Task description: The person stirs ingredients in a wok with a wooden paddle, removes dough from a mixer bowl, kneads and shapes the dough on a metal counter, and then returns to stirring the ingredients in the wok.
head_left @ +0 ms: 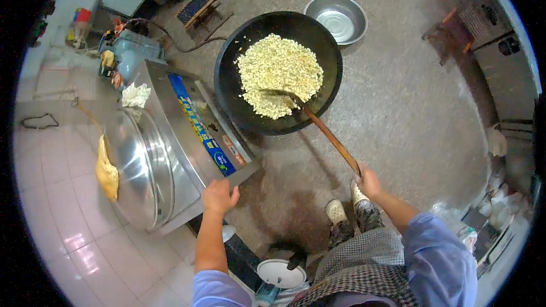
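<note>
A large dark wok (227, 79) holds a heap of pale yellow, diced or grain-like food (281, 68). The head of a long wooden-handled spatula (333, 139) rests in the lower part of the heap. My right hand (368, 182) is wrapped round the end of its handle. My left hand (220, 195) is near the lower edge of a stainless steel counter unit (170, 119), with the thumb apart from the curled fingers; nothing shows in it. Whether it touches the steel edge, I cannot tell.
Behind the wok, a metal basin (342, 18) sits on the floor. A large round steel lid (133, 165) is at the left. A gas cylinder (133, 51) with a hose stands at the upper left. Near my feet is a white round lid (281, 273). Shelving (503, 74) lines the right.
</note>
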`<state>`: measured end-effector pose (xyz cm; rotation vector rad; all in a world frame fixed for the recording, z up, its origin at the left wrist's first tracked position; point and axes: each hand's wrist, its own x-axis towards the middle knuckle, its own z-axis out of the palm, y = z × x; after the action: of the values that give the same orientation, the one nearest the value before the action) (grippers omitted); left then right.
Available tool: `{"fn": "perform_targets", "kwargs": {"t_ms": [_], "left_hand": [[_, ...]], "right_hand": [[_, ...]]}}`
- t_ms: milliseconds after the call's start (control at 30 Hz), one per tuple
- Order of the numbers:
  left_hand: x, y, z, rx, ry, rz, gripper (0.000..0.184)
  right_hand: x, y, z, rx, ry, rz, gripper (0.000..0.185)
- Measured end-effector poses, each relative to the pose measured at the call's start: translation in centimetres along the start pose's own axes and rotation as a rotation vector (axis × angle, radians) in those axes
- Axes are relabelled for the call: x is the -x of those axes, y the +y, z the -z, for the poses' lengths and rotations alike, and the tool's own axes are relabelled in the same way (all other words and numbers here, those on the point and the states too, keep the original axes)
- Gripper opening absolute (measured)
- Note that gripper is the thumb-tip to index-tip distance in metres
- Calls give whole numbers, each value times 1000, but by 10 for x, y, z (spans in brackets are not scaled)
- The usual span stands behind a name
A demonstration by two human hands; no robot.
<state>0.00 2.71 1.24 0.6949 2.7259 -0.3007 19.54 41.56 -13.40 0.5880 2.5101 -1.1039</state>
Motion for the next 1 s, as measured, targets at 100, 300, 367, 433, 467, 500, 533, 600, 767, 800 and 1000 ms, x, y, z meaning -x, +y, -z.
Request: {"fn": "perform_targets", "kwargs": {"t_ms": [100,300,367,433,467,500,533,600,767,800,1000], "left_hand": [[4,-2,-3,-11,-60,12,31],[15,-17,-20,34,53,0,32],[11,-16,-14,14,-21,75,33],[9,-20,-15,14,-51,51,38],[10,-19,-19,38,-56,26,40],[13,-20,-23,100,-8,-26,40],[12,-22,-23,151,41,-87,41],[13,-13,3,266,190,-205,39],[5,-9,24,-40,-146,-222,45],[4,6,23,1,-183,-163,52],[3,191,23,328,-512,-281,40]], "right_hand": [[-49,-1,-6,93,12,58,31],[-64,-80,7,318,-193,-3,65],[-36,-50,-26,380,-236,35,69],[1,-48,7,335,-512,7,49],[28,-25,4,317,-590,-52,42],[51,9,-1,311,-621,0,40],[75,47,-4,293,-645,53,38],[142,113,-5,23,-308,-237,41],[347,166,52,36,-85,-837,40],[393,169,52,-59,152,-825,36],[556,120,-20,-207,387,-1162,25]]}}
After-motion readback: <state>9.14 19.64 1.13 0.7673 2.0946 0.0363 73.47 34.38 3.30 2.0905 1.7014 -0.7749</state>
